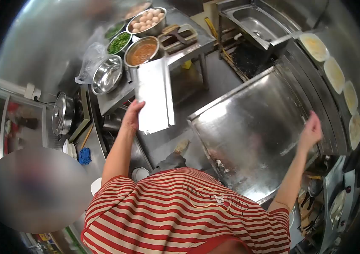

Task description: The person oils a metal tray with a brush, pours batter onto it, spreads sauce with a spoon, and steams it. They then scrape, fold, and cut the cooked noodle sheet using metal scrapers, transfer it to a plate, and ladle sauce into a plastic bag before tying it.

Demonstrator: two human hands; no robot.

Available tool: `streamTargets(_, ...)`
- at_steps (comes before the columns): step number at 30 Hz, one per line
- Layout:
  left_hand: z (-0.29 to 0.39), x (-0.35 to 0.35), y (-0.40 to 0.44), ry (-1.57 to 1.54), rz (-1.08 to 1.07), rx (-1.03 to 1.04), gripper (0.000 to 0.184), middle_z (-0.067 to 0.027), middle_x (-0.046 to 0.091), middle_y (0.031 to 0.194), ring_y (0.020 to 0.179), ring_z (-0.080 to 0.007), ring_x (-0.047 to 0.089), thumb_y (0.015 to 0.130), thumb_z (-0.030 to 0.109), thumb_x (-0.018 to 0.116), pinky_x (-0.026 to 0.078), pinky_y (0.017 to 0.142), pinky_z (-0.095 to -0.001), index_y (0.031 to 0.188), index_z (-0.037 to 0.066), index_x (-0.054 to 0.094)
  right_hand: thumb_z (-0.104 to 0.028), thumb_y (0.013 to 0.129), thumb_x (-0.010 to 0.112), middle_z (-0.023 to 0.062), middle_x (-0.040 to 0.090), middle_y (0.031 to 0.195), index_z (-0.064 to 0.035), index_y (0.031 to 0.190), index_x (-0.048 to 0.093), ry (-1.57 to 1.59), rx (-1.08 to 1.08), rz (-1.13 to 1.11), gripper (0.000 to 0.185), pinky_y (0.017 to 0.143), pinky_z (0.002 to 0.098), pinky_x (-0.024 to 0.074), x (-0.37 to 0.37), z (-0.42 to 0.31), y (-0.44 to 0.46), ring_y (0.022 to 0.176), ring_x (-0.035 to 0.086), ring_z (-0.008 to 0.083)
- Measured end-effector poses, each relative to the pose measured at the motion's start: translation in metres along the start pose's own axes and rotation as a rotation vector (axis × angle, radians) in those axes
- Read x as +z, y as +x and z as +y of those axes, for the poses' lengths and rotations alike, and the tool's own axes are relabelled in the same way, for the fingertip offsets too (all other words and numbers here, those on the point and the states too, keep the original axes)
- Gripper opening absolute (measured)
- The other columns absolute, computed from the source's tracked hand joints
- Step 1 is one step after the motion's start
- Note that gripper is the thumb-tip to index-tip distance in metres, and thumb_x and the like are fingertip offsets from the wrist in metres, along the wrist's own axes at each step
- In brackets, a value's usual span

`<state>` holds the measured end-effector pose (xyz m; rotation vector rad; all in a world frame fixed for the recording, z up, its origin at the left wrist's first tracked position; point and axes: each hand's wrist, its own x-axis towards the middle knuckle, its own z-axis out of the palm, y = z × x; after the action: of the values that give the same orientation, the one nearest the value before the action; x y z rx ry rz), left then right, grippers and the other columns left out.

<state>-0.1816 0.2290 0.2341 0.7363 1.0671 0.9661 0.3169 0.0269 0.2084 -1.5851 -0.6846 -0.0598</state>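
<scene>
Red-and-cream striped T-shirt (163,211), short sleeves (111,192); plain red collar (220,245) at 6 o'clock; dark chest lettering (240,206); dark grey trousers (169,162).

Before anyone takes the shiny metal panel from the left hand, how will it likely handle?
The metal panel is probably stiff: held at one edge by the left hand, it shows no clear sag. It is perhaps light, since one hand holds it. Its smooth, shiny face may prove slippery.
</scene>
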Motion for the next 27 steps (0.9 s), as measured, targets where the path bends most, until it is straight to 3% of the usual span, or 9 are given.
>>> streamTargets(7, 0.072, -0.246, 0.124, -0.042, 0.132, 0.065, 0.032, -0.0156, 0.057, 0.1, 0.087, -0.0261, 0.058, 0.078, 0.006, 0.05, 0.048, 0.079, -0.0381, 0.107, -0.006, 0.046, -0.02, 0.083, 0.055, -0.0012, 0.058, 0.073, -0.0018, 0.1, 0.06, 0.217, 0.21, -0.636, 0.025, 0.053, 0.0189, 0.0403, 0.267, -0.059, -0.077, 0.06, 0.049, 0.0048)
streamTargets(8, 0.101, -0.197, 0.092, 0.159, 0.314, 0.145, 0.033, -0.0171, 0.054, 0.103, 0.091, -0.027, 0.057, 0.079, 0.004, 0.048, 0.048, 0.081, -0.0385, 0.109, -0.006, 0.044, -0.023, 0.082, 0.056, 0.001, 0.059, 0.075, -0.0021, 0.106, 0.056, 0.246, 0.321, -0.661, 0.031, 0.054, 0.0197, 0.0414, 0.307, -0.065, -0.084, 0.061, 0.051, 0.0056)
streamTargets(9, 0.098, -0.274, 0.147, 0.063, 0.166, 0.03, 0.033, -0.0178, 0.053, 0.106, 0.094, -0.0279, 0.055, 0.079, 0.005, 0.047, 0.047, 0.081, -0.0389, 0.11, -0.006, 0.043, -0.025, 0.082, 0.056, 0.0032, 0.061, 0.077, -0.0023, 0.111, 0.052, 0.276, 0.428, -0.683, 0.038, 0.054, 0.0206, 0.0424, 0.348, -0.07, -0.086, 0.062, 0.053, 0.0065)
streamTargets(14, 0.138, -0.325, 0.195, 0.12, 0.116, -0.254, 0.025, -0.0146, 0.058, 0.091, 0.082, -0.0232, 0.059, 0.082, 0.01, 0.047, 0.05, 0.073, -0.037, 0.103, -0.004, 0.048, -0.043, 0.074, 0.058, 0.0163, 0.057, 0.103, -0.0054, 0.126, 0.036, -0.158, 0.118, -0.538, 0.068, 0.082, 0.0368, 0.0417, 0.522, -0.03, -0.08, 0.095, 0.054, 0.0313)
streamTargets(17, 0.172, -0.294, 0.183, 1.394, 0.099, -0.186, 0.034, -0.0151, 0.06, 0.084, 0.069, -0.0252, 0.06, 0.08, 0.025, 0.054, 0.049, 0.062, -0.0369, 0.099, -0.002, 0.051, -0.037, 0.077, 0.059, 0.0116, 0.061, 0.089, -0.0011, 0.118, 0.046, -0.3, -0.158, -0.352, 0.056, 0.073, 0.0302, 0.0461, 0.57, -0.007, -0.076, 0.08, 0.059, 0.0219)
streamTargets(19, 0.181, -0.309, 0.201, 1.804, 0.27, 0.017, 0.041, -0.021, 0.059, 0.081, 0.067, -0.0313, 0.059, 0.076, 0.029, 0.059, 0.048, 0.062, -0.0395, 0.101, -0.003, 0.05, -0.026, 0.079, 0.058, 0.0123, 0.062, 0.081, -0.0013, 0.112, 0.051, 0.31, 0.512, -0.565, 0.042, 0.057, 0.0274, 0.0484, 0.564, -0.035, -0.067, 0.068, 0.061, 0.0181)
streamTargets(21, 0.199, -0.277, 0.207, 1.537, 0.359, 0.219, 0.048, -0.0188, 0.06, 0.075, 0.056, -0.0288, 0.058, 0.075, 0.027, 0.061, 0.046, 0.054, -0.0357, 0.11, -0.002, 0.048, -0.019, 0.08, 0.059, 0.0097, 0.061, 0.068, -0.0007, 0.096, 0.058, 0.509, 0.584, -0.388, 0.025, 0.045, 0.0214, 0.0444, 0.56, -0.068, -0.053, 0.051, 0.057, 0.0115)
streamTargets(25, 0.224, -0.196, 0.233, 0.986, -0.021, 0.284, 0.045, -0.0053, 0.06, 0.072, 0.053, -0.008, 0.052, 0.078, 0.018, 0.06, 0.041, 0.048, -0.0218, 0.116, -0.001, 0.046, -0.022, 0.078, 0.061, 0.008, 0.059, 0.063, -0.0017, 0.085, 0.057, 0.585, 0.371, -0.246, 0.022, 0.038, 0.0188, 0.0363, 0.527, -0.136, -0.016, 0.043, 0.05, 0.0091)
streamTargets(27, 0.209, -0.168, 0.285, 0.994, -0.239, 0.43, 0.044, -0.007, 0.061, 0.08, 0.062, -0.0118, 0.056, 0.077, 0.017, 0.061, 0.044, 0.055, -0.0232, 0.115, -0.002, 0.047, -0.021, 0.074, 0.065, 0.0066, 0.059, 0.064, -0.0018, 0.084, 0.058, 0.601, 0.285, -0.245, 0.023, 0.038, 0.019, 0.036, 0.533, -0.144, -0.005, 0.042, 0.049, 0.0087)
